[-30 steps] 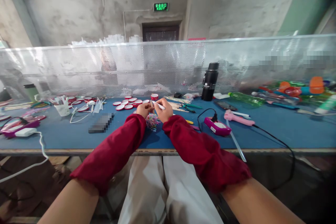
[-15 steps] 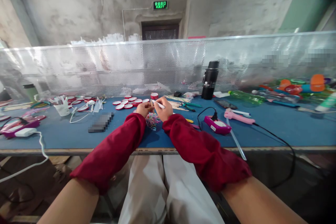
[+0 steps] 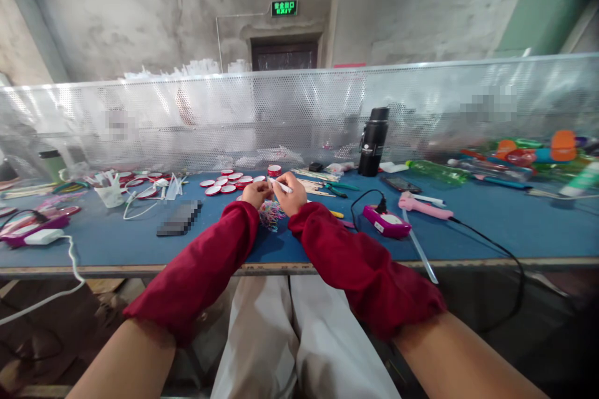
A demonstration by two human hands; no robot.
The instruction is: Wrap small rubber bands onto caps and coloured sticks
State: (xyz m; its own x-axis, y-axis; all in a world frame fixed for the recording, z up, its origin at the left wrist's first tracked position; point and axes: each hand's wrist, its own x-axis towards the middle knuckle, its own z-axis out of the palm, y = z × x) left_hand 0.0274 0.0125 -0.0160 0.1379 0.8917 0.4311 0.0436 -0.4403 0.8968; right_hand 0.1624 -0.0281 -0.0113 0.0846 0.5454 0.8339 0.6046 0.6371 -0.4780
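Note:
My right hand (image 3: 294, 199) is closed around a slim white pen-like stick (image 3: 282, 186), which slants down toward the fingers of my other hand. My left hand (image 3: 254, 196) is pinched shut beside it, fingertips nearly meeting those of the right; whatever sits between them is too small to make out. Just below both hands a bundle of thin multicoloured strands (image 3: 271, 217) lies on the blue tabletop (image 3: 299, 246). Several round red-rimmed white discs (image 3: 213, 190) are spread left of and behind the hands, with a red-and-white stack (image 3: 274, 170) behind the fingertips.
Left are a phone (image 3: 179, 218), a white cup of sticks (image 3: 110, 192) and cables. To the right lie green-handled pliers (image 3: 337, 191), a purple power box (image 3: 386, 222) and a pink corded tool (image 3: 428, 207). A black flask (image 3: 373, 142) stands before the perforated metal screen (image 3: 299, 106).
Both hands keep nearly the same place and hold. The white stick and right fingers have shifted very slightly; the whole view has moved a little.

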